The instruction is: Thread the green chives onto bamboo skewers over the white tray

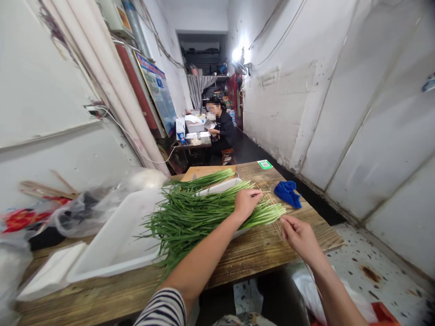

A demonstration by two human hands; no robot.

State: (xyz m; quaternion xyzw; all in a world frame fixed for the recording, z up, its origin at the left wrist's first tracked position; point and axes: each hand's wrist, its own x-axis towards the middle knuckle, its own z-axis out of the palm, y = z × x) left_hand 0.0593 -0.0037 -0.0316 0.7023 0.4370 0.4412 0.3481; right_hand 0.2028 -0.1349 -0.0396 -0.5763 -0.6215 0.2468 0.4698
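A large pile of garlic chives (197,213) lies across the white plastic tray (115,240) and the wooden table, pale stem ends to the right. Over those stems is my left hand (248,203), fingers curled and thumb pinched in; what they grip, if anything, is hidden. Just beyond the stem tips, my right hand (298,233) is closed in a pinch, with fingertips at the end of the bunch. What it holds is too small to make out. Thin wooden skewers (271,198) lie beside and partly under the stems.
A blue cloth (288,194) and a green code card (265,164) lie on the table (251,258). Behind the chives is a cutting board (204,172). Plastic bags (91,213) crowd the left. Farther back, a person (222,127) sits at another table.
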